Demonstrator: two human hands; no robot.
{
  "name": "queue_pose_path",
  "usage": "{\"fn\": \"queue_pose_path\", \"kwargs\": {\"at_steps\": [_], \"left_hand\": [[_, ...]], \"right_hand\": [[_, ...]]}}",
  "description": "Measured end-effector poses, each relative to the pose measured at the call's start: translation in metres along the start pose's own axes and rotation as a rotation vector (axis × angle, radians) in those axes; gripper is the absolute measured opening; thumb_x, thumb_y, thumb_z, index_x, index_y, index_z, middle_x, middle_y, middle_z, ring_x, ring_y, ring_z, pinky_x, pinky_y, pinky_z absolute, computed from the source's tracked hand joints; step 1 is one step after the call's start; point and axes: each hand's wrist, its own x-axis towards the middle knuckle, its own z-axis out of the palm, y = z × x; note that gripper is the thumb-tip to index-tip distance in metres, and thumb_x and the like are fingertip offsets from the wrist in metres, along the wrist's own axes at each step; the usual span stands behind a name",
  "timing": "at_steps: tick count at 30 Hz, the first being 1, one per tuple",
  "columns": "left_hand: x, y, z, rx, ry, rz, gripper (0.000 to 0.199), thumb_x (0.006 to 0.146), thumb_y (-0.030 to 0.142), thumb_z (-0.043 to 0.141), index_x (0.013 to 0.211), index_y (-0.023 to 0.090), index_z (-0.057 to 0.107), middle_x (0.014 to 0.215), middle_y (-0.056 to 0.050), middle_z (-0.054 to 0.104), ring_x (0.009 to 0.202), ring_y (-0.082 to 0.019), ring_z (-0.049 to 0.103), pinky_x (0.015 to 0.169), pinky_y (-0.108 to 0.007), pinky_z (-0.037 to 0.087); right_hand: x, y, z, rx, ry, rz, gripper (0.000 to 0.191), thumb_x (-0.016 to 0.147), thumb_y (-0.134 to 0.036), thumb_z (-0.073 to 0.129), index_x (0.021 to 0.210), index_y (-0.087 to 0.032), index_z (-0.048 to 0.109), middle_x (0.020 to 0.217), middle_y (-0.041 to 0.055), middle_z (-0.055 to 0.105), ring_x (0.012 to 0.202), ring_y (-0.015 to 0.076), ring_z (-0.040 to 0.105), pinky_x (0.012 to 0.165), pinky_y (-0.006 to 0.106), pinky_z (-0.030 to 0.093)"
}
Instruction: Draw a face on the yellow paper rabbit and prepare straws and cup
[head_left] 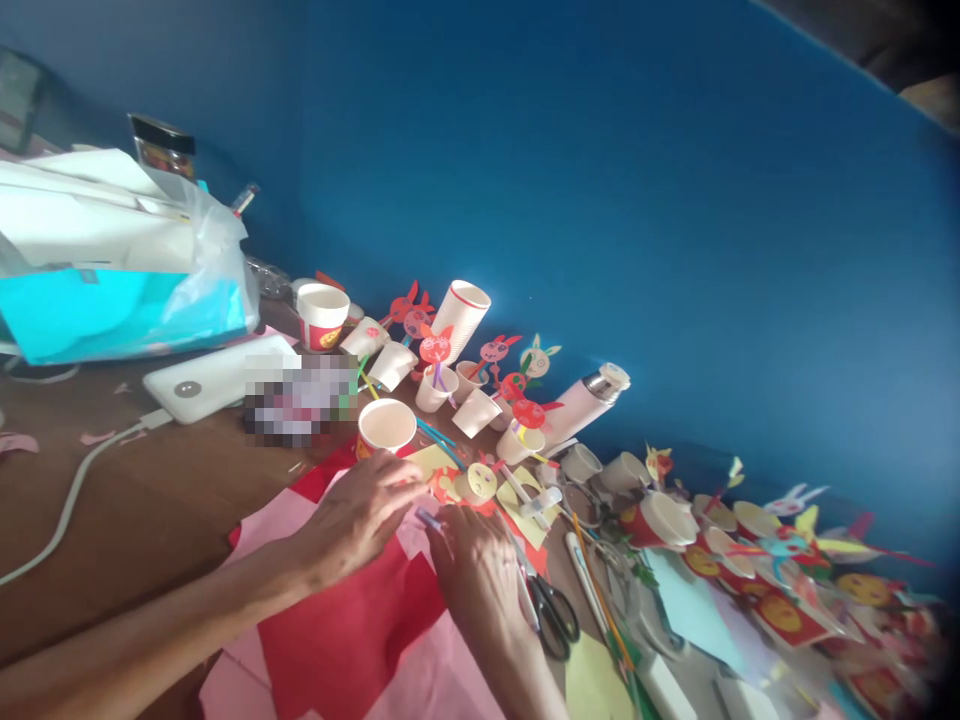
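Note:
My left hand (pixel 373 508) hovers over pink and red paper (pixel 352 610), its fingers loosely stretched toward the right and apart. Opposite it, my right hand (pixel 476 562) is curled palm down, its fingertips largely hidden. From its thumb side pokes a short purple stick (pixel 429 518), which it appears to grip. Just beyond both hands lie a round yellow paper face (pixel 481 483) with red ears and an orange paper cutout (pixel 445 486). A paper cup (pixel 386 428) stands right behind my left hand. Black-handled scissors (pixel 555 615) rest beside my right wrist.
Several paper cups hold paper animal heads (pixel 435 346) along the blue wall. A thermos (pixel 589 402) leans in view there. More cups (pixel 667 520) crowd the right. A white power bank (pixel 217 378) with a cable and a turquoise bag (pixel 127 310) occupy the left.

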Motion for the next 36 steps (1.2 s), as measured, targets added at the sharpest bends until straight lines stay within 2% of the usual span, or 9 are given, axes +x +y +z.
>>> {"fn": "queue_pose_path", "kwargs": {"at_steps": [3, 9, 11, 14, 18, 22, 28, 32, 36], "left_hand": [[-0.003, 0.001, 0.006, 0.094, -0.147, 0.084, 0.026, 0.097, 0.018, 0.042, 0.091, 0.021, 0.067, 0.093, -0.006, 0.069, 0.087, -0.023, 0.053, 0.077, -0.035, 0.036], [-0.006, 0.011, 0.011, 0.063, -0.193, 0.156, 0.018, 0.095, 0.022, 0.051, 0.104, 0.018, 0.065, 0.096, -0.007, 0.068, 0.089, -0.025, 0.055, 0.078, -0.035, 0.037], [-0.008, 0.013, 0.013, 0.043, -0.225, 0.142, 0.020, 0.096, 0.022, 0.047, 0.092, 0.018, 0.067, 0.084, -0.006, 0.068, 0.082, -0.023, 0.057, 0.075, -0.034, 0.039], [-0.010, 0.012, 0.016, -0.061, -0.172, -0.013, 0.028, 0.098, 0.026, 0.044, 0.081, 0.019, 0.065, 0.078, -0.006, 0.068, 0.075, -0.021, 0.059, 0.071, -0.032, 0.041], [-0.007, 0.014, 0.013, -0.434, -0.113, -0.378, 0.015, 0.092, 0.032, 0.051, 0.088, 0.020, 0.060, 0.080, -0.002, 0.069, 0.076, -0.018, 0.064, 0.069, -0.026, 0.046], [0.000, 0.016, 0.002, -0.619, -0.100, -0.457, 0.021, 0.084, 0.040, 0.060, 0.080, 0.020, 0.059, 0.077, 0.000, 0.064, 0.068, -0.014, 0.056, 0.065, -0.025, 0.043], [0.011, 0.014, -0.008, -1.035, 0.050, -0.664, 0.028, 0.074, 0.040, 0.075, 0.080, 0.017, 0.060, 0.069, 0.003, 0.061, 0.062, -0.011, 0.053, 0.063, -0.024, 0.043], [0.013, 0.012, -0.004, -1.318, 0.097, -0.773, 0.041, 0.065, 0.044, 0.086, 0.077, 0.017, 0.059, 0.072, 0.001, 0.066, 0.065, -0.012, 0.057, 0.065, -0.025, 0.046], [0.012, 0.007, 0.003, -1.479, 0.186, -0.854, 0.048, 0.057, 0.046, 0.092, 0.071, 0.017, 0.057, 0.074, -0.001, 0.067, 0.071, -0.011, 0.058, 0.063, -0.021, 0.044]], "right_hand": [[-0.016, 0.002, -0.012, 0.041, 0.118, -0.067, 0.034, 0.104, -0.031, 0.040, 0.082, -0.021, 0.063, 0.068, 0.0022, 0.068, 0.061, 0.0201, 0.062, 0.065, 0.030, 0.034], [-0.018, -0.006, -0.014, 0.044, 0.173, -0.117, 0.056, 0.108, -0.038, 0.024, 0.071, -0.022, 0.062, 0.062, 0.0020, 0.065, 0.055, 0.0185, 0.058, 0.063, 0.030, 0.032], [-0.023, 0.003, -0.012, 0.109, 0.168, -0.074, 0.056, 0.108, -0.039, 0.024, 0.073, -0.022, 0.065, 0.064, 0.0012, 0.067, 0.057, 0.0175, 0.060, 0.062, 0.029, 0.034], [-0.041, 0.034, -0.005, 0.125, 0.171, 0.109, 0.047, 0.105, -0.044, 0.036, 0.079, -0.026, 0.070, 0.073, 0.0001, 0.072, 0.064, 0.0168, 0.065, 0.064, 0.026, 0.039], [-0.072, 0.078, 0.013, -0.233, 0.055, 0.301, 0.032, 0.097, -0.039, 0.049, 0.086, -0.025, 0.075, 0.081, 0.0059, 0.074, 0.066, 0.0221, 0.068, 0.056, 0.030, 0.040], [-0.086, 0.091, 0.027, -0.285, -0.076, 0.376, 0.019, 0.090, -0.030, 0.057, 0.080, -0.025, 0.073, 0.076, 0.0047, 0.072, 0.074, 0.0246, 0.070, 0.061, 0.031, 0.044], [-0.086, 0.071, 0.012, -0.042, 0.118, 0.393, 0.038, 0.101, -0.040, 0.032, 0.086, -0.023, 0.062, 0.073, 0.0051, 0.072, 0.063, 0.0212, 0.069, 0.056, 0.029, 0.046], [-0.075, 0.026, -0.010, 0.302, 0.216, 0.351, 0.031, 0.103, -0.043, 0.035, 0.096, -0.023, 0.058, 0.068, 0.0003, 0.068, 0.052, 0.0155, 0.064, 0.052, 0.024, 0.047], [-0.057, -0.014, -0.019, 0.403, 0.246, 0.260, 0.030, 0.102, -0.040, 0.038, 0.096, -0.023, 0.061, 0.066, 0.0030, 0.068, 0.053, 0.0174, 0.066, 0.052, 0.024, 0.050]]}}
